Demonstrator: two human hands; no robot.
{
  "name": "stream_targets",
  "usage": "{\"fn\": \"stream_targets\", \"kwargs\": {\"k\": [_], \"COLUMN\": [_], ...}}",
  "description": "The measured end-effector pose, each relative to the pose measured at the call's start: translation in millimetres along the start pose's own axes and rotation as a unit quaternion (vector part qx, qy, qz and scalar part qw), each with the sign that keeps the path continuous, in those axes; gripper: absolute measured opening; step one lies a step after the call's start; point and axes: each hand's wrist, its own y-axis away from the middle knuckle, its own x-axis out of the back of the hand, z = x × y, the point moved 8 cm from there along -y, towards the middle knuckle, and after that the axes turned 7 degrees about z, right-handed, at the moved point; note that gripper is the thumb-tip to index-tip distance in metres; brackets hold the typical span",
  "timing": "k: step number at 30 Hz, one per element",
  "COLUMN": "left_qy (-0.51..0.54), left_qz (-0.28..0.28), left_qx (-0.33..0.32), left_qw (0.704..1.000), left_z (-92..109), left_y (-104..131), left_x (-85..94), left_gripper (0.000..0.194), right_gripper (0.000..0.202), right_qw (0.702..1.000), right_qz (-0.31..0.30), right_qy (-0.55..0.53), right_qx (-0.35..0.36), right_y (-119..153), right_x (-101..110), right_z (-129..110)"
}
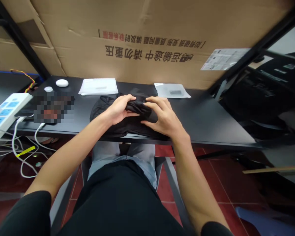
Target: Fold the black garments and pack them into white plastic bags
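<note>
A crumpled piece of thin black cloth (101, 108), perhaps a garment, lies bunched at the front of the dark table. My left hand (120, 109) is closed on a raised fold of it, thumb on top and fingers underneath. From the other side my right hand (165, 117) curls around the same bunch, its fingertips on the upper part and the thumb lower down. Part of the fabric between the hands is hidden by the fingers. Both forearms reach in from the near edge.
Behind the cloth lie a stack of white sheets (98, 87) and a translucent packet (172, 90). A large cardboard box (147, 19) walls off the back. To the left are a white oval case (62, 83), a power strip (8, 113) and cables (14, 137).
</note>
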Motion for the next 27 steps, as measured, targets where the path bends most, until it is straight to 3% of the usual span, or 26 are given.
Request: {"fn": "stream_targets", "kwargs": {"k": [3,5,7,8,10,11,13,16,20,27], "left_qy": [0.010,-0.043,-0.146,-0.210,-0.361,-0.433,-0.541,-0.640,-0.694,-0.711], "left_qz": [-0.032,-0.058,-0.035,0.004,0.113,0.141,0.164,0.157,0.122,0.120], "left_qx": [0.027,0.008,-0.060,-0.111,-0.218,-0.248,-0.268,-0.247,-0.234,-0.200], "left_qw": [0.999,0.997,0.987,0.971,0.900,0.855,0.780,0.710,0.670,0.664], "left_z": [3,15,38,53,87,98,110,111,103,91], "left_y": [8,11,7,4,-2,-7,-18,-38,-57,-71], "left_x": [0.1,8.9,34.9,54.8,99.9,118.8,151.5,186.1,202.8,209.4], "left_gripper": [0.021,0.030,0.037,0.036,0.031,0.031,0.036,0.048,0.056,0.042], "right_gripper": [0.046,0.048,0.051,0.052,0.055,0.056,0.058,0.070,0.090,0.088], "right_qw": [1.000,0.999,0.998,0.998,0.995,0.994,0.993,0.993,0.995,0.992], "right_qz": [0.006,-0.004,0.005,0.018,0.044,0.053,0.056,0.041,0.012,0.017], "right_qy": [-0.006,-0.033,-0.057,-0.066,-0.080,-0.084,-0.089,-0.091,-0.069,-0.086], "right_qx": [0.030,0.021,-0.004,-0.016,-0.030,-0.034,-0.046,-0.066,-0.074,-0.093], "right_y": [-15,-23,-27,-27,-24,-22,-19,-17,-17,-8], "right_x": [-1,-4,-2,0,4,6,5,0,-7,-8], "right_z": [-6,-3,3,6,11,13,15,16,13,13]}}
